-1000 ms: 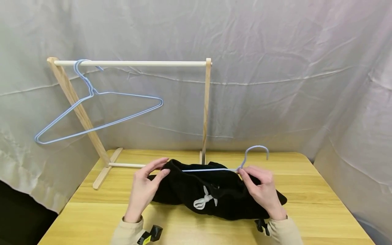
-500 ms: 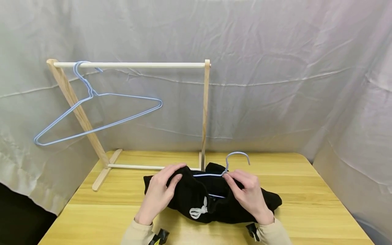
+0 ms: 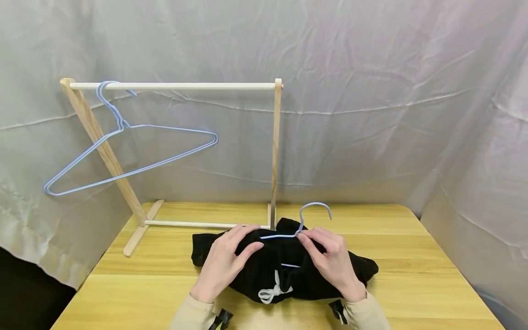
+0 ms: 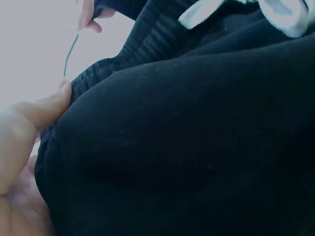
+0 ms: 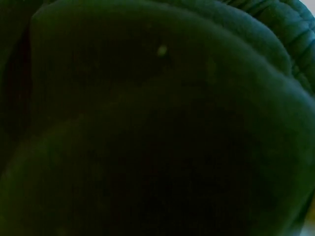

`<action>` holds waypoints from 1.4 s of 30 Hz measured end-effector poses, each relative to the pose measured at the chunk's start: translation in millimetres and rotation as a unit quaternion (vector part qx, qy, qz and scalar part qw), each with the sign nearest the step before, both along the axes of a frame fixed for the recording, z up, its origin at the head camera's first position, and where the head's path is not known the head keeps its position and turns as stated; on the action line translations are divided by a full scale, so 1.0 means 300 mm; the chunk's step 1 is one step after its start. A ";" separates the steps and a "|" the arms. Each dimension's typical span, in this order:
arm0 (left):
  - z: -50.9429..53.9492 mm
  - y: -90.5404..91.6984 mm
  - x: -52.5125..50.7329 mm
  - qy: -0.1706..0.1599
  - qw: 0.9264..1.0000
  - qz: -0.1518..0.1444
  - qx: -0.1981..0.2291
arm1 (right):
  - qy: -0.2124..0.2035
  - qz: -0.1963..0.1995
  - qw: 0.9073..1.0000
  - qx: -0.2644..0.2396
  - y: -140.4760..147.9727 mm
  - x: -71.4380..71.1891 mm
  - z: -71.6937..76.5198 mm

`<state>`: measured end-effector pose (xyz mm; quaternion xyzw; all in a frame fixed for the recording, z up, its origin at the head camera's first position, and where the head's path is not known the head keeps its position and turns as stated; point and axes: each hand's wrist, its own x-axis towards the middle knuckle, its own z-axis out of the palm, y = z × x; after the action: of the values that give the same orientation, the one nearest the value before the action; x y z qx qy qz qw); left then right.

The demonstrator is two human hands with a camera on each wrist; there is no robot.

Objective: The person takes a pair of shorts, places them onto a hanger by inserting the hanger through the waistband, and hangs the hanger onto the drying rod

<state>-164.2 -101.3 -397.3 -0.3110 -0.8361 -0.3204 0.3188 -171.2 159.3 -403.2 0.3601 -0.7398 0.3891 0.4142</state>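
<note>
Likely soft garment, light stiff hanger
My right fingers pinch the hanger below its hook, probably its surest hold; my left fingers grip the waistband.

place: makeshift studio booth, by its look | draped grey fabric walls | wood-grain tabletop | wooden rack

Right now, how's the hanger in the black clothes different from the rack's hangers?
The black drawstring garment partly covers the held hanger; the rack hangers hang bare. The right fingers pinch the held hanger near its hook; no hand touches the rack hangers. The held hanger's hook is free; the rack hangers hook over the rail. All are light blue.
</note>
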 end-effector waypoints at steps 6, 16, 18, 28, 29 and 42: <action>-0.005 -0.003 -0.018 0.050 0.997 0.002 0.053 | -0.018 -0.004 1.000 -0.004 0.021 -0.001 0.010; 0.000 -0.018 -0.023 0.052 0.996 0.017 0.076 | -0.017 -0.009 1.000 -0.010 0.046 -0.008 0.015; 0.001 -0.022 -0.025 0.052 0.995 0.019 0.079 | -0.017 -0.009 1.000 -0.012 0.050 -0.009 0.017; 0.007 -0.038 -0.029 0.050 0.994 0.024 0.096 | -0.017 -0.014 1.000 -0.012 0.067 -0.012 0.019; 0.008 -0.039 -0.028 0.050 0.994 0.024 0.096 | -0.017 -0.014 1.000 -0.013 0.069 -0.013 0.019; 0.007 -0.038 -0.027 0.052 0.995 0.059 0.068 | -0.011 -0.014 1.000 -0.015 0.070 -0.014 0.025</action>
<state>-172.2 -112.8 -395.2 -0.2549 -0.8116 -0.3404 0.4006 -175.5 180.4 -395.6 0.3393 -0.7432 0.3983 0.4169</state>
